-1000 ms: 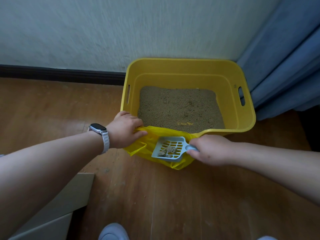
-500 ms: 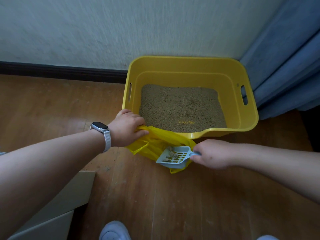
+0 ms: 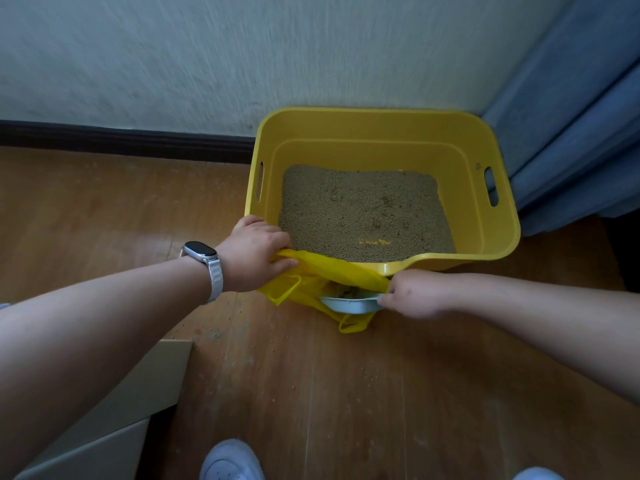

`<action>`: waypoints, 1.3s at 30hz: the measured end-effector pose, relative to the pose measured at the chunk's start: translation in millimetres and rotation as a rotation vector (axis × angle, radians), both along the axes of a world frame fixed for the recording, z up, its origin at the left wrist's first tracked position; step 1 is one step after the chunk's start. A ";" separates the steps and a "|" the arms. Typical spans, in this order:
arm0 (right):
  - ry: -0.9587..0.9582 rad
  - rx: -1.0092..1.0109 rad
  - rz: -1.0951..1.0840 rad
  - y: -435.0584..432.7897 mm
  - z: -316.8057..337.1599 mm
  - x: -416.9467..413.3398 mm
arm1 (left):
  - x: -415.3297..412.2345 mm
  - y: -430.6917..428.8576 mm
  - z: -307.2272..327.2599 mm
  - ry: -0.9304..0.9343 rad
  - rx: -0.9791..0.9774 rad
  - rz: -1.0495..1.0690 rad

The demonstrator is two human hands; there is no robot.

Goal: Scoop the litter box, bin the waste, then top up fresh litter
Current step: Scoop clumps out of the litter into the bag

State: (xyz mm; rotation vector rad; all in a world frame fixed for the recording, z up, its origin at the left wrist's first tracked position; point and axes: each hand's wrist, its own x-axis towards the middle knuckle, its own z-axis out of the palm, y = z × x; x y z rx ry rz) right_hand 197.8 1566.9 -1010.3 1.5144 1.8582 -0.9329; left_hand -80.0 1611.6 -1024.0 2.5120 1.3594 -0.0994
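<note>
Wooden floor [image 3: 346,393] is carrying the yellow litter box [image 3: 498,237] by the wall. Left hand [image 3: 256,252] is pinching the yellow bag [image 3: 332,271] open; right hand [image 3: 414,294] is gripping the pale scoop [image 3: 349,304] — tipping clumps into the bag, just before the box. Better to tip slowly, deep inside. Scoop handle and bag bottom are hidden — remaining clumps are hard to see

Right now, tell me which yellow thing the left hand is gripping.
The yellow plastic bag, not the rigid yellow litter box: the left hand pinches its thin, crumpled rim open.
</note>
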 end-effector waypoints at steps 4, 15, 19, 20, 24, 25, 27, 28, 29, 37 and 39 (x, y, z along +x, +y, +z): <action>0.023 -0.008 -0.002 -1.0 6.0 1.5 | 0.5 0.8 0.2 0.005 0.008 -0.004; 0.019 -0.005 0.006 -16.8 17.2 13.2 | 1.0 0.2 0.1 0.035 0.017 -0.011; 0.025 0.004 0.051 -21.7 27.8 17.1 | 0.6 0.8 1.0 0.035 0.013 -0.009; 0.030 0.021 0.077 -22.1 33.6 18.3 | 0.4 0.8 1.2 0.036 0.013 -0.007; 0.075 0.104 0.166 -15.0 66.1 25.6 | 0.0 -0.5 1.9 0.033 0.006 -0.007; 0.085 0.128 0.162 -10.7 74.2 29.0 | 0.2 -1.0 2.4 0.030 0.006 -0.008; 0.100 0.171 0.123 0.9 88.2 37.2 | 0.6 -1.6 3.3 0.019 0.009 -0.011; 0.114 0.193 0.087 8.2 92.8 42.0 | 0.7 -1.7 3.6 0.016 0.013 -0.014; 0.133 0.219 0.044 16.7 95.7 47.0 | 0.8 -1.9 3.2 0.012 0.014 -0.017; -0.256 0.471 0.195 89.5 53.9 98.9 | -3.9 -1.5 -4.9 -0.030 0.059 -0.034; -0.330 0.432 0.270 101.1 43.6 106.7 | -4.6 -1.0 -7.4 -0.034 0.071 -0.039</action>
